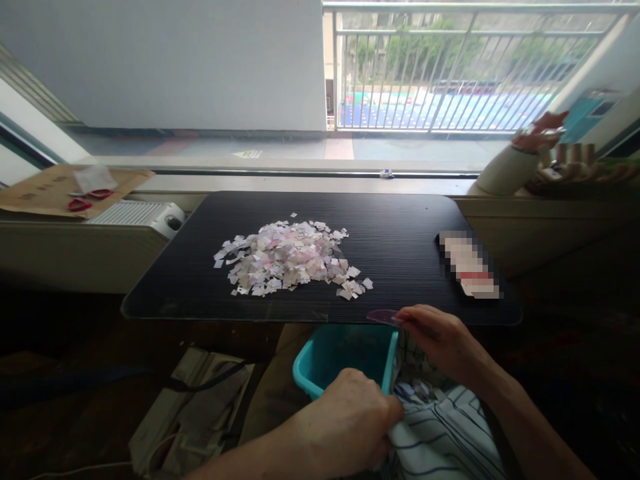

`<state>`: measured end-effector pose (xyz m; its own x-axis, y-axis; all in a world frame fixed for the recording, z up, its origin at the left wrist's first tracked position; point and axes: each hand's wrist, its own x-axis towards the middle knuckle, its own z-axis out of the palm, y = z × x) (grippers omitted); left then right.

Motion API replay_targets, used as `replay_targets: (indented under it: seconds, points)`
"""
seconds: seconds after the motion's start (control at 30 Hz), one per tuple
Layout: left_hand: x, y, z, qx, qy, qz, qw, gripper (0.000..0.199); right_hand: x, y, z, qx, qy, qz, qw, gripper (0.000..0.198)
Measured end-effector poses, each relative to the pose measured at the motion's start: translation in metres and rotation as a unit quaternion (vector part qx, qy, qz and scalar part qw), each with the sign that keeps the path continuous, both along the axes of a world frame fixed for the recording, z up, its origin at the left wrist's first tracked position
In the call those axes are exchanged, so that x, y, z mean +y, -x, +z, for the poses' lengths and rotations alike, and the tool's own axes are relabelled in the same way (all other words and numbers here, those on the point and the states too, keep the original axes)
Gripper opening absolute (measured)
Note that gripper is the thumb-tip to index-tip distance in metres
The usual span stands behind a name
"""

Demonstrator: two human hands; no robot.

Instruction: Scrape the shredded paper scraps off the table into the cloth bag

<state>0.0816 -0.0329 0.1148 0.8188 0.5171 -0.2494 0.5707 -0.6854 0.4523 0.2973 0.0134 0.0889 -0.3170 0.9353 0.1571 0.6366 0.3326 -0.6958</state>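
A loose pile of small pale paper scraps lies on the black tabletop, with a few scraps apart from it at the right. My right hand pinches a thin, translucent pink plastic piece at the table's front edge. Below, my left hand is closed around gathered striped cloth, beside a teal plastic bin. More scraps show in a hollow of the striped cloth, under my right forearm. The fingertips of my left hand are hidden.
A phone, blurred out, lies at the table's right. On the left ledge are red-handled scissors on a brown paper envelope and a white slatted box. A white vase-like object stands on the right sill.
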Motion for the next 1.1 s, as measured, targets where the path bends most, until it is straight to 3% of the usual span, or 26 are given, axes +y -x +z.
replay_targets:
  seconds: [0.13, 0.43, 0.77, 0.9, 1.1]
  points:
    - [-0.005, 0.015, 0.004, 0.006, 0.028, 0.028, 0.999, 0.011, 0.023, 0.008, 0.002, -0.003, -0.043, -0.088, 0.995, 0.018]
    - [-0.01, 0.04, 0.009, 0.06, 0.123, 0.094, 0.986, 0.01, 0.032, 0.005, 0.011, -0.068, 0.0, -0.184, 0.981, 0.019]
    - [-0.011, 0.043, 0.007, 0.066, 0.131, 0.116, 0.982, 0.012, 0.039, 0.004, 0.007, -0.053, -0.004, -0.188, 0.981, 0.021]
    - [-0.011, 0.043, 0.006, 0.052, 0.138, 0.119, 0.982, 0.011, 0.038, 0.001, 0.009, -0.066, -0.008, -0.22, 0.973, 0.021]
    - [-0.012, 0.043, 0.004, 0.067, 0.128, 0.117, 0.983, 0.012, 0.043, 0.018, 0.009, -0.038, -0.007, -0.161, 0.986, 0.02]
